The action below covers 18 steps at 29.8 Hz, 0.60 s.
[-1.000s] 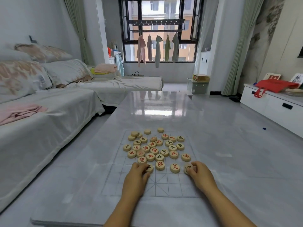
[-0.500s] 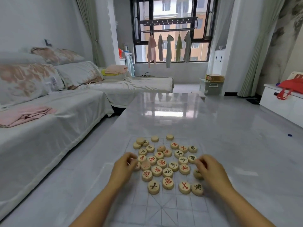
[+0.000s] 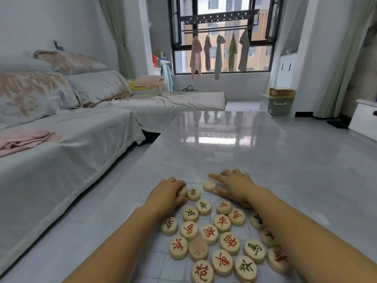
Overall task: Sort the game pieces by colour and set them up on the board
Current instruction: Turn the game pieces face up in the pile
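We are gripping one pale piece (image 3: 183,190) in our left hand (image 3: 167,194), with the fingers curled round it at the far left corner of the cluster. Our right hand (image 3: 234,185) is lying low over the table, its fingers stretched out and apart and pointing left. A blank-topped piece (image 3: 209,185) is sitting just beside its forefinger and thumb, and we cannot tell whether they are touching it.

The game pieces (image 3: 222,223) are lying face up in a loose cluster on the gridded board (image 3: 161,260), red and black characters mixed together, between our two forearms. Our right forearm is covering part of the black-marked pieces on the cluster's right side. Our left forearm is lying just beside the pieces on the left.

Beyond our fingertips a wide stretch of the glossy table (image 3: 265,160) is running up to its far edge. The table's left edge is slanting away beside our left arm, with a strip of grey floor (image 3: 98,199) lying between it and the covered sofa (image 3: 61,160). On the right, grey tabletop and grey floor are blending, so we cannot tell where that edge is running.
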Each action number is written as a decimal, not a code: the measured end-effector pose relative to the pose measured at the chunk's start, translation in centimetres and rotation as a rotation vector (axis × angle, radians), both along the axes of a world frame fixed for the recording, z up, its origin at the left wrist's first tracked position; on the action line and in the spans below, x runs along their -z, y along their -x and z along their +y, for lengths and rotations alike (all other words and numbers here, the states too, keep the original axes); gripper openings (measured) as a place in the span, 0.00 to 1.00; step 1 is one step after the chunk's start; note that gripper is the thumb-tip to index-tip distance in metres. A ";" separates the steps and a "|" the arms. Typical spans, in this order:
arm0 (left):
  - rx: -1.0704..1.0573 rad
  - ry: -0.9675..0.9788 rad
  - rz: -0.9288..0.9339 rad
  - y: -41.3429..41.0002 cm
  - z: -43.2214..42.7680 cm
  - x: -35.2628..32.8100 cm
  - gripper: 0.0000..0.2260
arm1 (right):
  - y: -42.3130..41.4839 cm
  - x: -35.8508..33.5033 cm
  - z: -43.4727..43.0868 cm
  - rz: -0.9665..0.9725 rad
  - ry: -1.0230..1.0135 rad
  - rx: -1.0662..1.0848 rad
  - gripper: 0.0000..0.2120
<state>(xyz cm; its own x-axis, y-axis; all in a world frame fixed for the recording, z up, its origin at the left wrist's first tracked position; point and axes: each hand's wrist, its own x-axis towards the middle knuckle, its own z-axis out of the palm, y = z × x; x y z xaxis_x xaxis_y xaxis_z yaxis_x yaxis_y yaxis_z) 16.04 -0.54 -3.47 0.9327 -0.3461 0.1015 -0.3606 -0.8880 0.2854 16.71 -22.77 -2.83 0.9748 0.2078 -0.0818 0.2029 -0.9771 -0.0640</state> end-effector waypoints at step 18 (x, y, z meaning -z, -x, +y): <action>-0.303 1.298 0.621 17.2 2.8 -4.5 0.07 | 20.8 -5.8 -0.3 0.124 -1.485 0.558 0.16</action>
<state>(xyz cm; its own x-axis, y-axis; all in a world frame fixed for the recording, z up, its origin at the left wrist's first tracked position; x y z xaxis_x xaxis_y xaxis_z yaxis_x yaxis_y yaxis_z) -1.21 2.23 1.01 0.9604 -0.1150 -0.2538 0.2644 0.0883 0.9604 -4.13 -23.04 2.97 0.9555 -0.1943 -0.2219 -0.2224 0.0196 -0.9748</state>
